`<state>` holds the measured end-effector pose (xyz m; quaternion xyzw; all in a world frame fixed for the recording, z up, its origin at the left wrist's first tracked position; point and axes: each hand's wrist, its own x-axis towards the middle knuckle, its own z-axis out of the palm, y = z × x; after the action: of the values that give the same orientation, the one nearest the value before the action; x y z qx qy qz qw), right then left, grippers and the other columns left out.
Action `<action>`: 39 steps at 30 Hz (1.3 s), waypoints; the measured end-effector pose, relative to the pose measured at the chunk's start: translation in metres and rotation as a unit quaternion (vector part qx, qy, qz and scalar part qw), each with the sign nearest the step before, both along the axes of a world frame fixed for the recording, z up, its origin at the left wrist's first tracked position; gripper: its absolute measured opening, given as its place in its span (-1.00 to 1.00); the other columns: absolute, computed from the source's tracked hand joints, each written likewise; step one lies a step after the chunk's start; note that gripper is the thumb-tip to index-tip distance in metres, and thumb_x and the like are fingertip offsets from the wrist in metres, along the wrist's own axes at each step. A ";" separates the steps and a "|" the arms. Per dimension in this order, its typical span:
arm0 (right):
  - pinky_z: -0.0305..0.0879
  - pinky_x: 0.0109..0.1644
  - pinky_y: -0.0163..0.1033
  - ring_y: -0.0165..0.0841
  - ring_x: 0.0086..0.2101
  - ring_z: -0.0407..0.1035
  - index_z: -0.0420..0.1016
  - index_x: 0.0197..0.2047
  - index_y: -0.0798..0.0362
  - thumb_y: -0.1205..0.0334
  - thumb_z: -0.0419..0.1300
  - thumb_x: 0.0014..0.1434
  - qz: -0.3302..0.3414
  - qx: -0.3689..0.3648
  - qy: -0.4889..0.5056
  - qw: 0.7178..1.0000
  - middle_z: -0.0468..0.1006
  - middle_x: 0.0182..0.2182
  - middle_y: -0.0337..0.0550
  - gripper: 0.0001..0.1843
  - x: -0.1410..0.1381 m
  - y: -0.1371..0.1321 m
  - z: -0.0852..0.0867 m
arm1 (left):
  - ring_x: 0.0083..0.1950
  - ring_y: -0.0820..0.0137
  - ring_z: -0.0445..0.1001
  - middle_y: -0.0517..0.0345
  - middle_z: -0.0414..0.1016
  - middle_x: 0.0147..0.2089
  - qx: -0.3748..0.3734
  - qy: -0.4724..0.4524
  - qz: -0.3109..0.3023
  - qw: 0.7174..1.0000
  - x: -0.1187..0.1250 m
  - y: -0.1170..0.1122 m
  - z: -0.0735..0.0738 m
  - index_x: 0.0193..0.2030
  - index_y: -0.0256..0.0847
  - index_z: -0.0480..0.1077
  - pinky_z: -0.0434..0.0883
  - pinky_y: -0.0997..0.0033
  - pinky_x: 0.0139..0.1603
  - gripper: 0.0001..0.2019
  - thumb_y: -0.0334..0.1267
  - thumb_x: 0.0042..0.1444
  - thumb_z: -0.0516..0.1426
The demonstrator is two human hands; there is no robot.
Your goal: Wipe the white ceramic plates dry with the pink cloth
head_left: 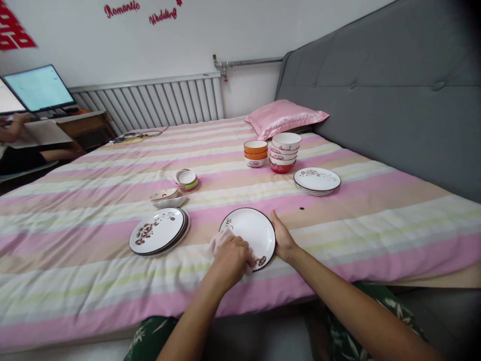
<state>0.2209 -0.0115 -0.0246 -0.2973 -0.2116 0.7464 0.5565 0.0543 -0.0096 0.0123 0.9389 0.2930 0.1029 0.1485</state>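
Plate (259, 230), white and dark-rimmed, was at the near middle of the striped bed (105, 296). The left hand (233, 258) had its fingers curled, bunching a pale cloth (217, 242) against the plate's near left part; the right hand (284, 239) braced the right rim, thumb up, but I could not tell whether its hidden fingers pinched it. Good wiping seemed to call for even strokes out to the rim, firm support opposite the cloth, and elbow room from the left plate stack (160, 231).
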 end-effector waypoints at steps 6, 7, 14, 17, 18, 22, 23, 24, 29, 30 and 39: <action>0.24 0.07 -0.02 -0.17 -0.04 0.38 0.42 -0.04 0.10 -0.26 -0.10 0.11 -0.019 -0.018 -0.015 1.000 0.56 -0.16 -0.04 -0.35 0.000 0.001 -0.001 | -0.34 0.39 0.42 0.18 0.52 -0.44 -0.025 0.077 0.101 0.992 -0.014 0.008 0.015 -0.53 -0.11 0.53 0.24 0.40 -0.23 -0.79 -0.52 -0.14 0.15; 0.25 0.07 -0.03 -0.17 -0.04 0.38 0.42 -0.05 0.09 -0.26 -0.09 0.11 -0.021 -0.024 -0.019 0.999 0.56 -0.17 -0.05 -0.35 0.000 0.001 -0.001 | -0.34 0.39 0.42 0.18 0.52 -0.43 -0.020 0.079 0.113 0.990 -0.016 0.010 0.016 -0.53 -0.11 0.54 0.24 0.39 -0.22 -0.79 -0.51 -0.14 0.15; 0.31 0.02 -0.09 -0.21 -0.10 0.42 0.42 -0.07 0.12 -0.19 -0.02 0.13 -0.028 -0.055 -0.093 0.994 0.57 -0.19 -0.04 -0.43 0.000 -0.002 0.003 | -0.21 0.27 0.39 0.11 0.49 -0.32 0.090 0.053 0.170 0.980 -0.026 0.020 0.010 -0.42 -0.07 0.55 0.25 0.28 -0.19 -0.74 -0.48 0.02 0.07; 0.31 0.02 -0.10 -0.22 -0.10 0.42 0.42 -0.07 0.12 -0.19 -0.04 0.14 -0.027 -0.044 -0.098 0.994 0.57 -0.18 -0.03 -0.43 -0.001 -0.003 0.004 | -0.16 0.26 0.37 0.10 0.46 -0.21 0.125 0.032 0.203 0.971 -0.028 0.025 0.005 -0.38 -0.05 0.54 0.27 0.26 -0.15 -0.75 -0.45 0.07 0.07; 0.31 0.02 -0.10 -0.22 -0.10 0.42 0.42 -0.07 0.12 -0.19 -0.04 0.14 -0.025 -0.042 -0.097 0.994 0.57 -0.18 -0.03 -0.43 -0.001 -0.003 0.004 | -0.13 0.26 0.36 0.10 0.44 -0.16 0.131 0.025 0.213 0.968 -0.028 0.026 0.003 -0.36 -0.04 0.54 0.28 0.26 -0.13 -0.76 -0.43 0.08 0.07; 0.30 0.04 -0.08 -0.21 -0.10 0.42 0.42 -0.07 0.10 -0.19 -0.02 0.13 -0.020 -0.037 -0.089 0.995 0.56 -0.16 -0.04 -0.44 0.000 -0.003 0.001 | -0.02 0.26 0.30 0.07 0.36 -0.03 0.173 -0.004 0.231 0.957 -0.027 0.030 -0.004 -0.20 -0.05 0.50 0.29 0.25 -0.03 -0.75 -0.42 0.11 0.05; 0.29 0.04 -0.08 -0.21 -0.09 0.42 0.42 -0.07 0.10 -0.18 -0.02 0.13 -0.020 -0.034 -0.087 0.995 0.56 -0.15 -0.04 -0.44 0.000 -0.003 0.000 | -0.01 0.26 0.29 0.06 0.35 -0.02 0.189 -0.012 0.236 0.953 -0.027 0.030 -0.004 -0.15 -0.06 0.49 0.29 0.25 -0.03 -0.73 -0.43 0.12 0.04; 0.29 0.05 -0.08 -0.21 -0.09 0.42 0.42 -0.06 0.09 -0.18 -0.02 0.13 -0.020 -0.032 -0.085 0.996 0.55 -0.15 -0.04 -0.45 0.000 -0.003 -0.001 | -0.02 0.27 0.29 0.05 0.34 -0.03 0.204 -0.022 0.244 0.948 -0.027 0.031 -0.005 -0.12 -0.07 0.47 0.30 0.25 -0.04 -0.71 -0.44 0.13 0.02; 0.29 0.03 -0.04 -0.19 -0.11 0.43 0.39 -0.02 0.11 -0.19 -0.05 0.15 -0.010 -0.019 -0.077 0.997 0.56 -0.16 0.00 -0.42 -0.001 -0.001 -0.004 | -0.06 0.27 0.34 -0.01 0.37 -0.06 0.250 -0.111 0.237 0.932 -0.021 0.026 0.002 -0.06 -0.13 0.43 0.33 0.25 -0.08 -0.68 -0.44 0.19 -0.07; 0.30 0.02 -0.03 -0.19 -0.12 0.43 0.39 -0.02 0.12 -0.18 -0.06 0.15 -0.008 -0.015 -0.073 0.997 0.56 -0.17 0.00 -0.42 -0.001 -0.001 -0.003 | -0.06 0.28 0.35 0.00 0.38 -0.06 0.252 -0.134 0.212 0.935 -0.018 0.023 0.003 -0.05 -0.12 0.42 0.34 0.26 -0.07 -0.69 -0.42 0.20 -0.08; 0.42 -0.38 -0.25 -0.25 -0.40 0.49 0.45 -0.34 0.23 -0.27 -0.12 0.13 0.100 -0.062 0.015 0.993 0.55 -0.54 0.00 -0.32 0.003 -0.003 0.004 | 0.15 0.28 0.26 -0.02 0.39 0.06 0.202 -0.133 -0.044 0.969 0.025 -0.006 -0.014 0.03 -0.21 0.32 0.29 0.20 0.11 -0.73 -0.36 0.22 -0.04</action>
<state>0.2235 -0.0140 -0.0209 -0.2970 -0.1852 0.8144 0.4629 0.0790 -0.0160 -0.0021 0.9393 0.2017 0.2776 -0.0026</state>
